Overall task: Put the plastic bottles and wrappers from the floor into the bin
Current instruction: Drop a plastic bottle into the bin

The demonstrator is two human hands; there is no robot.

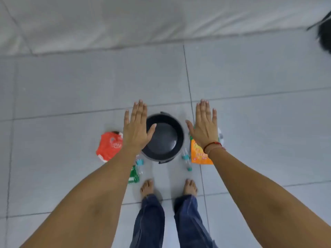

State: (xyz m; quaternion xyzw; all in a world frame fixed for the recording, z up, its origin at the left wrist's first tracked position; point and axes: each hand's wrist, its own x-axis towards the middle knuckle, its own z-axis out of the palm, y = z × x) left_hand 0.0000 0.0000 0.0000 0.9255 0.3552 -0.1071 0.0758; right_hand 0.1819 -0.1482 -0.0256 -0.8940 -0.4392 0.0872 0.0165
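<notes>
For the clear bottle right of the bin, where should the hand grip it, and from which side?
Probably its clear middle, from above with the right hand. The bottle lies flat beside the bin, its teal cap toward the feet, long sides exposed; the orange wrapper lies close alongside.

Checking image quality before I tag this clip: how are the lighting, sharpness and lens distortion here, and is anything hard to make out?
Head view: soft even light, faint shadows, no harsh glare. Wide-angle bending curves the floor tile lines and stretches the forearms. The left hand, right hand and bin read clearly; the clear bottles are small and soft. A dark object at the top right edge is blurred and unidentifiable.
</notes>
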